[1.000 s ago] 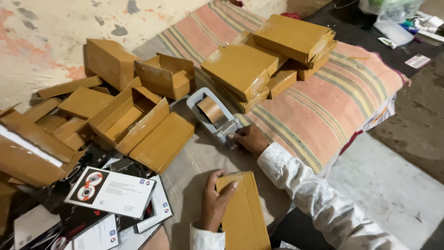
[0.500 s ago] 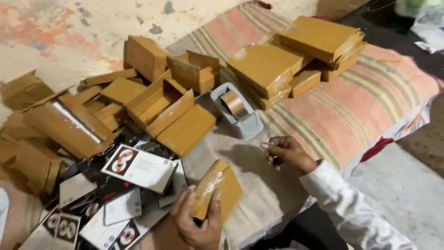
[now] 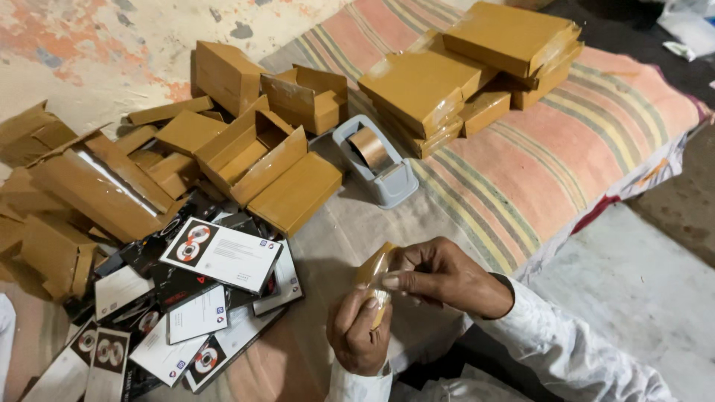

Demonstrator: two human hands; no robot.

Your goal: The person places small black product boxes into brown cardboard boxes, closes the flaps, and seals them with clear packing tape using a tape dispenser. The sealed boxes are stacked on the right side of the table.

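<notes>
While both hands meet over the lap, left hand (image 3: 361, 335) grips small brown box (image 3: 375, 277) | right hand (image 3: 439, 274) pinches its top edge, tape strip unclear | sealed boxes (image 3: 477, 71) stacked on mattress (image 3: 588, 156) | open boxes (image 3: 261, 149) left unsealed beside tape dispenser (image 3: 376, 160)

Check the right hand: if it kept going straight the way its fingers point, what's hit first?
Probably the small brown box that the right hand already pinches, then the left hand just beyond; depth is unclear.

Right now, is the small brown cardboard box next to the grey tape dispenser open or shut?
Open. The small brown cardboard box behind the grey tape dispenser has its top flaps raised, and its hollow inside shows.
</notes>
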